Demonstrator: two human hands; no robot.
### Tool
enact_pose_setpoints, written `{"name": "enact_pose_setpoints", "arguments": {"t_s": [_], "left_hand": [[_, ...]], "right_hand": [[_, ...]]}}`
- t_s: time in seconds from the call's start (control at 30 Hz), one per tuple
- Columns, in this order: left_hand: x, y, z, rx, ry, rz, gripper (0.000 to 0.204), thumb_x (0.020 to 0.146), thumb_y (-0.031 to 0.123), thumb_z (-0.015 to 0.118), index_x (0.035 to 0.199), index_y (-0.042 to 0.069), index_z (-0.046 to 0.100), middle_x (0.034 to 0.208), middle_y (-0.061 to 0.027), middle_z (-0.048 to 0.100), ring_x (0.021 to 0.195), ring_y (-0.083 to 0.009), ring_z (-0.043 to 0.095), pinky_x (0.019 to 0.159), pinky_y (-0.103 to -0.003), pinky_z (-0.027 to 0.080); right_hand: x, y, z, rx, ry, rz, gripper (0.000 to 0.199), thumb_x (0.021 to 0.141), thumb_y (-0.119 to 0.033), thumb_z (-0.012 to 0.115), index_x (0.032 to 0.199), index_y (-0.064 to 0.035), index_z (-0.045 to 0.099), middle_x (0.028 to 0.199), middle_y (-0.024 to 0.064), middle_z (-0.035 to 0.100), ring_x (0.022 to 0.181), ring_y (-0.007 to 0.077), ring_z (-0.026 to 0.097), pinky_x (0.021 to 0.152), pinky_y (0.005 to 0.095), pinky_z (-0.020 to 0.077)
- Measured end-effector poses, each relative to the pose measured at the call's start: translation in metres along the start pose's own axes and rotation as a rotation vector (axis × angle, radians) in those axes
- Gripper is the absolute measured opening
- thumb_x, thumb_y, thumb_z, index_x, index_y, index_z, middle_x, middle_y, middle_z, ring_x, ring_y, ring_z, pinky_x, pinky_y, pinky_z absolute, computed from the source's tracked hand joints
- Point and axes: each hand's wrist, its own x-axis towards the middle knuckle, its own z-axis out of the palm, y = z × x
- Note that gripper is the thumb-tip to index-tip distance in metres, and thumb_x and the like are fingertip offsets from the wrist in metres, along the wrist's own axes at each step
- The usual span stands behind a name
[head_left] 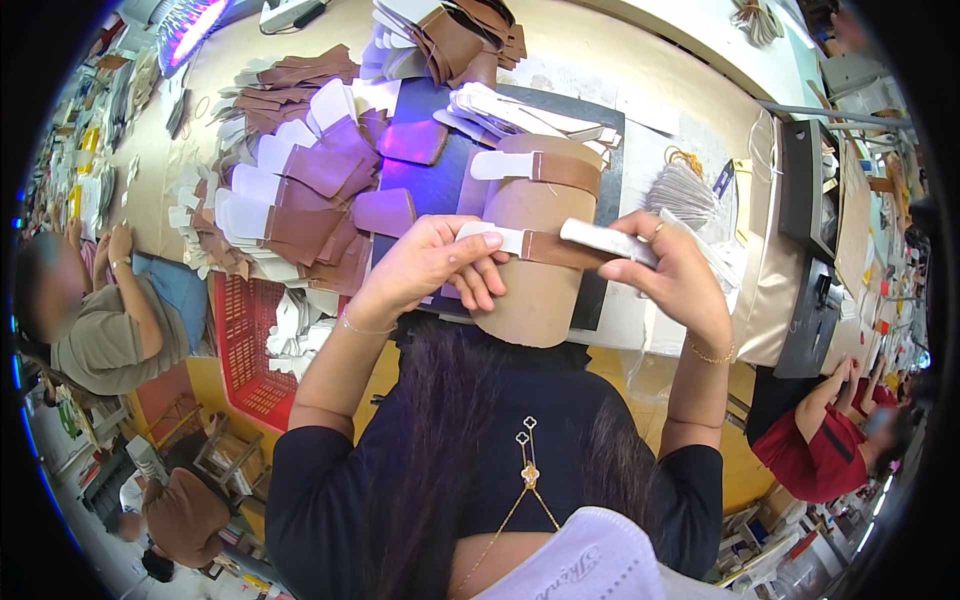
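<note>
In front of me a tan, cardboard-like cylinder (532,305) stands with its rounded end towards me. Two brown-and-white strips go across it. My left hand (440,265) has its thumb on the white end of the nearer leather strip (555,249), its other fingers bent beside the cylinder. To the right, my right hand (672,268) grips a whitish flat bar (608,240) between thumb and fingers. The bar lies over the brown part of that strip, partly hiding it. Farther up the cylinder, the second strip (567,170) lies untouched.
Fanned stacks of brown-and-white leather pieces (300,190) cover the table's left side. A dark mat (612,120) lies under the cylinder. Bundled grey cords (682,192) sit right of it. A red crate (250,340) stands below the left edge. Other people work at both sides.
</note>
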Motion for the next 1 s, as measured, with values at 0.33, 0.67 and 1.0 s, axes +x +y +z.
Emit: {"name": "enact_pose_setpoints", "arguments": {"t_s": [0.33, 0.67, 1.0], "left_hand": [[-0.006, 0.007, 0.001, 0.092, 0.071, 0.033, 0.025, 0.093, 0.023, 0.055, 0.09, -0.002, 0.06, 0.066, -0.009, 0.063, 0.051, -0.0115, 0.061, 0.044, -0.019, 0.046], [-0.002, 0.011, 0.002, 0.002, 0.032, -0.006, 0.033, 0.094, 0.029, 0.053, 0.092, -0.003, 0.059, 0.075, -0.0141, 0.066, 0.061, -0.0171, 0.067, 0.052, -0.022, 0.054], [-0.003, 0.009, 0.005, -0.042, 0.075, 0.005, 0.049, 0.097, 0.035, 0.042, 0.104, -0.011, 0.056, 0.079, -0.021, 0.066, 0.065, -0.0235, 0.069, 0.057, -0.026, 0.058]], "right_hand": [[-0.011, -0.018, 0.009, 0.408, 0.123, 0.073, 0.012, 0.091, -0.013, 0.058, 0.094, -0.0014, 0.057, 0.073, -0.0006, 0.055, 0.061, 0.0044, 0.049, 0.056, 0.0183, 0.0407], [0.004, -0.026, 0.019, 0.291, 0.115, 0.067, 0.017, 0.084, -0.015, 0.068, 0.081, 0.0013, 0.063, 0.067, 0.0008, 0.061, 0.056, 0.0035, 0.051, 0.051, 0.0187, 0.0411], [0.023, -0.034, 0.034, 0.191, 0.052, 0.128, 0.017, 0.082, -0.014, 0.07, 0.077, 0.0003, 0.062, 0.062, -0.0027, 0.058, 0.053, 0.0007, 0.047, 0.047, 0.016, 0.0355]]}}
